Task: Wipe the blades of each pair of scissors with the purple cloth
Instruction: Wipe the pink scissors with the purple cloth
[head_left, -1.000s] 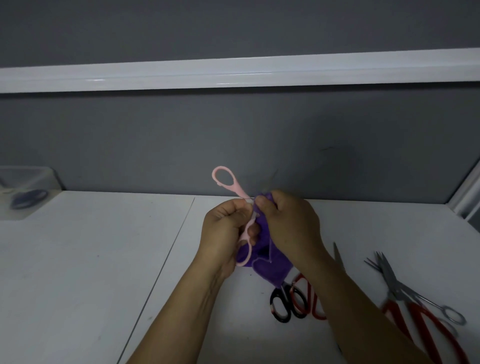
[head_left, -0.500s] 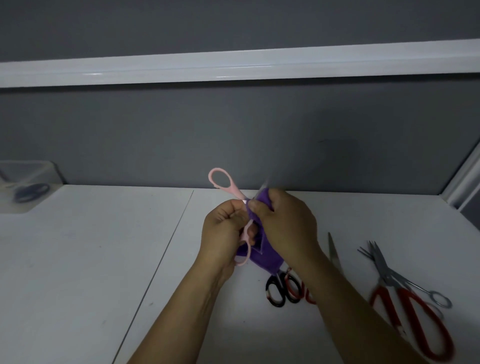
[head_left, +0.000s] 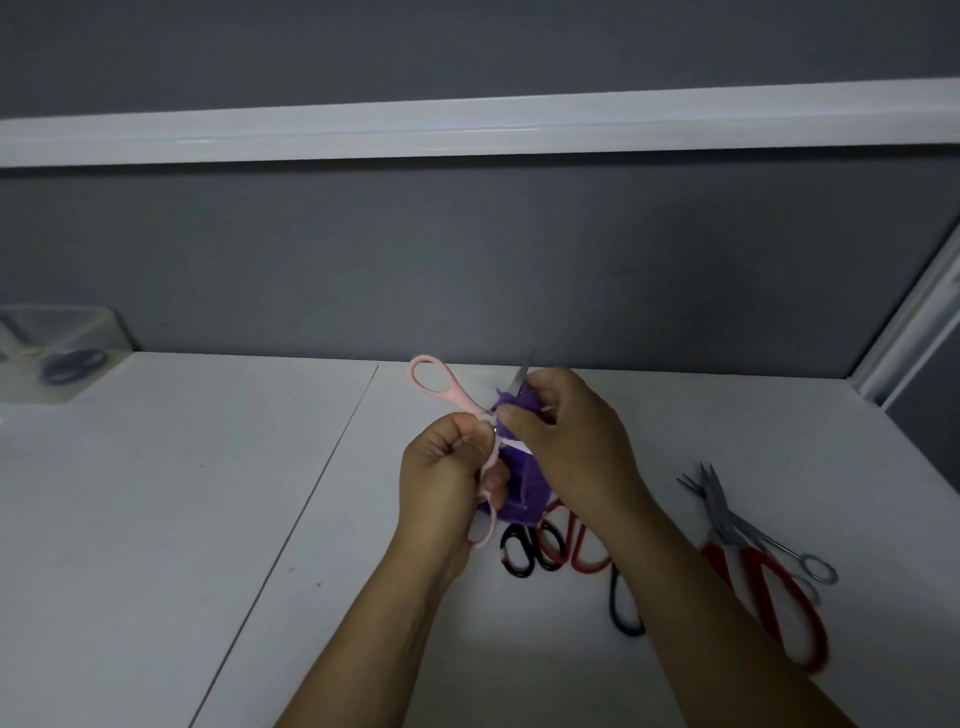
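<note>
At centre frame, the left hand (head_left: 441, 475) is curled round pink-handled scissors (head_left: 458, 398), the right hand (head_left: 576, 447) pinched on purple cloth (head_left: 519, 483).

One head-worn wide-angle camera faces forward and down, close over the worktop (head_left: 156, 519). Left hand (head_left: 441, 478) and right hand (head_left: 576, 441) sit near centre; grey wall (head_left: 467, 260) at 12 o'clock.

Open pink-handled steel scissors (head_left: 448, 388) are raised, one blade poking from bunched purple cloth (head_left: 521, 486). Large red-handled scissors (head_left: 785, 609) and black-handled scissors (head_left: 517, 554) lie flat nearby
</note>
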